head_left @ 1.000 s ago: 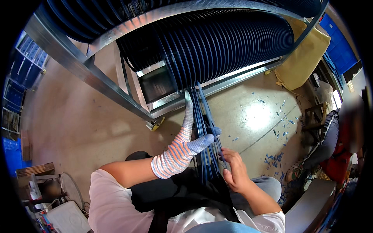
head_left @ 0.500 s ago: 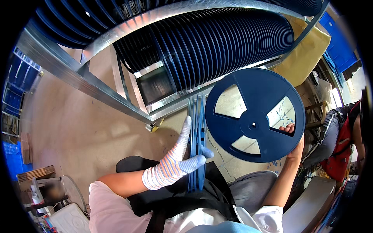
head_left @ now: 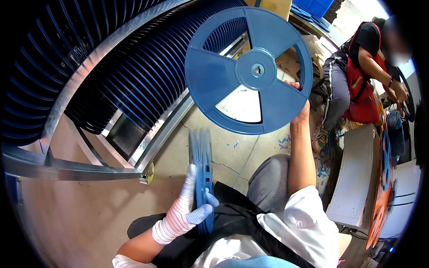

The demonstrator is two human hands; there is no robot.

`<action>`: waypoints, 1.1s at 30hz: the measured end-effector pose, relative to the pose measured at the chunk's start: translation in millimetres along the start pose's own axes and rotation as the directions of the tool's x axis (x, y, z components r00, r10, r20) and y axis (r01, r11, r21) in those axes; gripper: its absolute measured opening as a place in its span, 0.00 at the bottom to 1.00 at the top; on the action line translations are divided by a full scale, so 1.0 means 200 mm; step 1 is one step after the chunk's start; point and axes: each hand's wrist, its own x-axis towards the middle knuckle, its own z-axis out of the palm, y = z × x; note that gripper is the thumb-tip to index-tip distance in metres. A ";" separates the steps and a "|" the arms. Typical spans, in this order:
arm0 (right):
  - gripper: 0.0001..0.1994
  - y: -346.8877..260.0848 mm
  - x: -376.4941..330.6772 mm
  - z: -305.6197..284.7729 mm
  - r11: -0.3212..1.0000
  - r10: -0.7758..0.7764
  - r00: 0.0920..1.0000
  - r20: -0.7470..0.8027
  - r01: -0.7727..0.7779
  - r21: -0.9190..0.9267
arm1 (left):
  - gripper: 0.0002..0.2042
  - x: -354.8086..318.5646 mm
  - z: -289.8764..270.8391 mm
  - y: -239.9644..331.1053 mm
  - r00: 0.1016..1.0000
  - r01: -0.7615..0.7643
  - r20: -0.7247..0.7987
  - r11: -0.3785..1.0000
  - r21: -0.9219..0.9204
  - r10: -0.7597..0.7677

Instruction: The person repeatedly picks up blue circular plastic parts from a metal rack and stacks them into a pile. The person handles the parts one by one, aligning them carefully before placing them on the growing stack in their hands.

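A big blue plastic reel (head_left: 211, 77) with three fan-shaped openings and a small hub hole is raised face-on before me. My bare right hand (head_left: 301, 109) grips its lower right rim, fingertips showing through one opening. At my lap, my left hand (head_left: 182, 218), in a striped knit glove, is closed around a stack of blue reels (head_left: 203, 178) seen edge-on. The stack stands upright, its top blurred. How many reels it has I cannot tell.
Rows of dark blue reels (head_left: 147, 76) fill a metal-framed rack (head_left: 172, 114) at the left. On the right a person in a red apron (head_left: 364, 96) handles a dark reel. A white box (head_left: 351, 178) stands nearer. Blue scraps (head_left: 322, 172) litter the floor beside it.
My right hand has lifted the single reel up and to the left in view. My view has swung right, bringing the other person into sight. The left hand still grips the stack.
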 end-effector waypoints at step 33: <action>0.08 1.02 -0.13 1.21 0.125 0.083 0.795 0.601 0.590 -0.797 | 0.41 0.11 0.10 -0.08 0.915 -0.154 0.401 0.878 0.452 -0.046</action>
